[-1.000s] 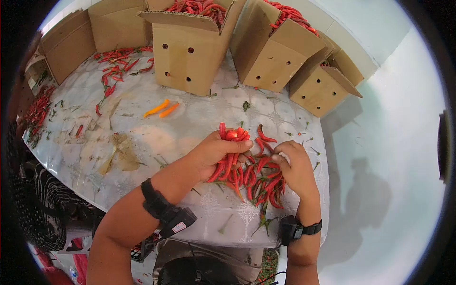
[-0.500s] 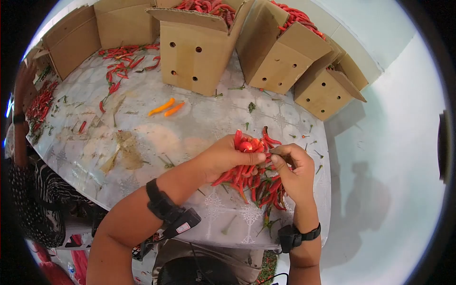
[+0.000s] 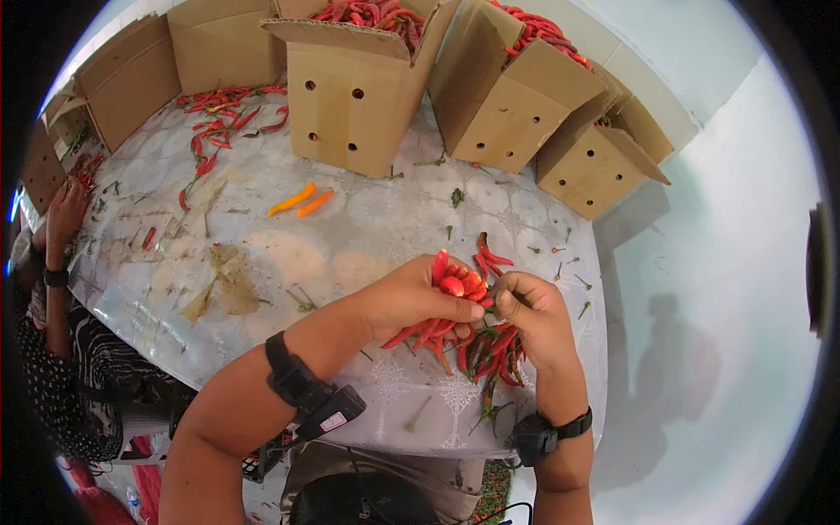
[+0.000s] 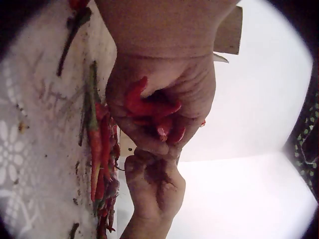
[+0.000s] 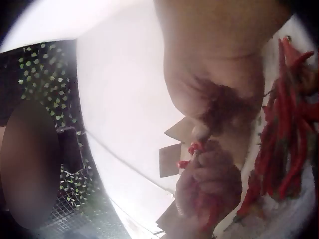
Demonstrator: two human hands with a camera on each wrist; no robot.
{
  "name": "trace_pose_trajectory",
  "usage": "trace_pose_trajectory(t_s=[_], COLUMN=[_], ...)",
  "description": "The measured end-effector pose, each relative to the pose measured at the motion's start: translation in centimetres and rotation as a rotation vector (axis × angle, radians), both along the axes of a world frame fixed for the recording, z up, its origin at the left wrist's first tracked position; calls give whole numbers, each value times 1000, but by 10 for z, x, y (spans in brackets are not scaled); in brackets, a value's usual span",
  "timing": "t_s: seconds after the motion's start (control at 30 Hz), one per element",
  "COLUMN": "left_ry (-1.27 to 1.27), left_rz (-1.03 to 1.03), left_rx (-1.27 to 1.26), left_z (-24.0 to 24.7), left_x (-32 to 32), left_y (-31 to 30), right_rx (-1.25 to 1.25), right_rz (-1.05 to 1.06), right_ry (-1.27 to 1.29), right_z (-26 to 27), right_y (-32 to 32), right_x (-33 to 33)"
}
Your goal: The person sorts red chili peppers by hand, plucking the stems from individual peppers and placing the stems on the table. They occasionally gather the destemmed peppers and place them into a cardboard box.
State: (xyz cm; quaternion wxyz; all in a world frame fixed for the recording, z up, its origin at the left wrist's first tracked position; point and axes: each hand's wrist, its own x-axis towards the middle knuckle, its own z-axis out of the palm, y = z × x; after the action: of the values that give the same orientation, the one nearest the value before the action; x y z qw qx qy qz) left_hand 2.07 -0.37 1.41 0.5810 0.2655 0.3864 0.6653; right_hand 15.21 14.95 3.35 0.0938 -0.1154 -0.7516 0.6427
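My left hand (image 3: 407,302) grips a bunch of red chilies (image 3: 453,285), their cut tops poking up above the thumb and their tips hanging below the fingers. Curled in close beside it, my right hand (image 3: 541,325) pinches the stem end of one chili at the left thumb tip. In the right wrist view the right thumb meets that chili just over the left hand (image 5: 212,174). Under both hands lies a loose pile of red chilies (image 3: 500,357), several with green stems. Red pieces also show inside the left palm (image 4: 159,112) in the left wrist view.
Cardboard boxes (image 3: 346,122) line the table's far side, some filled with red chilies. Two orange chilies (image 3: 291,199) lie mid-table, near scattered stems and torn brown tape (image 3: 232,280). Another person's hand (image 3: 66,213) is at the left edge by more chilies. A white wall (image 3: 700,289) stands right.
My right hand has come from the pile to the bunch in my left hand, pinching at a stem end. The left hand shifted slightly right. Another person's arm appeared at far left and lowered.
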Motion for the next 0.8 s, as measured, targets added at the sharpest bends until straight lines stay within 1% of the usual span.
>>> trace_pose_trajectory(t_s=[0.1,0.2,0.3,0.4,0.47,0.5,0.57,0.6,0.7,0.8], left_ry=[23,-1,1,5,-19,-43,-86,-108,-142,-152], left_rz=[-15,-3,22,50,60,107,202,216,247,248], left_rx=[8,0,-24,-1,32,25,15,0,-33,-47], left_z=[0,0,2,-2,-5,-5,-3,-3,-3,-6], left_x=[-1,0,0,-2,-5,-4,-3,-3,-7,-9], left_y=[0,0,0,1,3,3,3,2,2,2], right_rx=[-137,-148,-116,-5,155,237,664,882,710,807], right_rz=[13,2,-93,-384,-647,-779,-1059,-1191,-719,-226], right_ry=[-5,23,52,91,264,351,400,421,262,-42], right_z=[-3,-3,-4,-2,-6,-5,3,6,9,15], right_y=[-1,-1,-5,3,25,32,41,41,32,7], right_x=[0,-2,-3,-3,-1,1,4,5,8,5])
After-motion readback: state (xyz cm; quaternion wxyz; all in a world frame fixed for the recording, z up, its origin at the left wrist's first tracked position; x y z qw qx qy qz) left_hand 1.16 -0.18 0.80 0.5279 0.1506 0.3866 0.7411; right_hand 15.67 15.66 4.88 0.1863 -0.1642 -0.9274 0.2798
